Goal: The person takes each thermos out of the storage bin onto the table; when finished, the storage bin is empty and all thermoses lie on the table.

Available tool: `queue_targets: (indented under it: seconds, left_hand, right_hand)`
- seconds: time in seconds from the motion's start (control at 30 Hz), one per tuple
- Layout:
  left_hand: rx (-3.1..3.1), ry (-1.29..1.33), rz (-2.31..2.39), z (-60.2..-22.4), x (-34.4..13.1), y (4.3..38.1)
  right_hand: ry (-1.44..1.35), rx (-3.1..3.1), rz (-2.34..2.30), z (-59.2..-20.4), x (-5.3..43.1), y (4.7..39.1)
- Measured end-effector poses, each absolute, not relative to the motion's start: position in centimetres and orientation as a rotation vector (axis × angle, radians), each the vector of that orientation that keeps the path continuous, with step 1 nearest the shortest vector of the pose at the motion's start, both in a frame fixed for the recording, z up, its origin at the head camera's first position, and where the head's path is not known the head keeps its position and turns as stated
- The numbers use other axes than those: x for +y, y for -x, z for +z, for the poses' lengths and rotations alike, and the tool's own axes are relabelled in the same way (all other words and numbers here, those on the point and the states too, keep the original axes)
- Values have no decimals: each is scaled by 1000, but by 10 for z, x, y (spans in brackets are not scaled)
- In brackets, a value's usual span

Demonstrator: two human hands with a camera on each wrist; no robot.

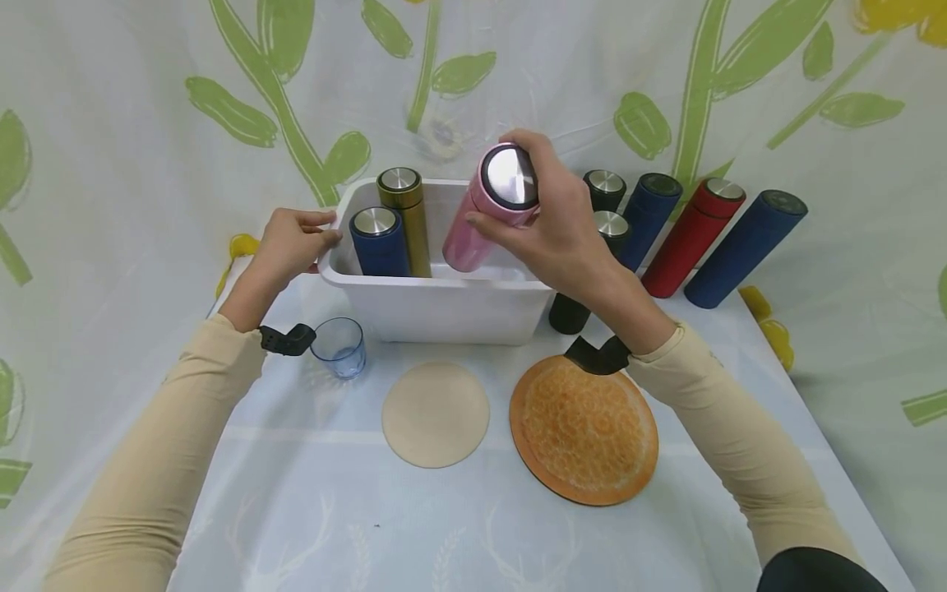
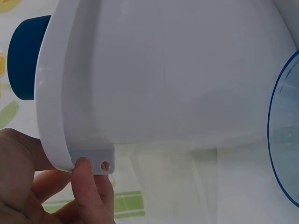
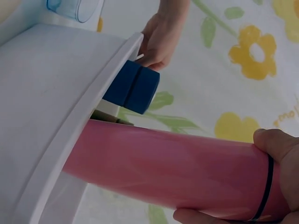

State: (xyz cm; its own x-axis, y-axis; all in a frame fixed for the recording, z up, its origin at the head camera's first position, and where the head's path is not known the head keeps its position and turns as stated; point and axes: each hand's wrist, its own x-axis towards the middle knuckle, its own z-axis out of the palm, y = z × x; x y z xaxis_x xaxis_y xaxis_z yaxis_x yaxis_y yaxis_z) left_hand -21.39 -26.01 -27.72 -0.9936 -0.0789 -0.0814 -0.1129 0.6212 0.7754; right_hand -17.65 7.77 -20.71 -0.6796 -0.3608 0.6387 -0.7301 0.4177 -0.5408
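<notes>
My right hand grips a pink thermos flask near its silver-topped lid. The flask leans, its lower end inside the white plastic bin, as the right wrist view also shows. At the bin's left end my left hand pinches the rim, thumb on a small tab with a hole. A blue flask and a gold flask stand inside the bin's left part. The pink flask's base is partly hidden by the bin's wall in the right wrist view.
Right of the bin stand a red flask, two blue flasks and dark flasks, partly behind my arm. In front lie a clear glass, a beige round mat and a brown round mat. A patterned curtain hangs behind.
</notes>
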Motion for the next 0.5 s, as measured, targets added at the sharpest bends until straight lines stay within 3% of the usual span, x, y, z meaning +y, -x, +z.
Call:
queue_targets:
  seconds: [0.5]
  left_hand:
    - [2792,177,1341,-278,-260,216]
  right_hand:
    - [-919,-2128,1117,-198,96,145]
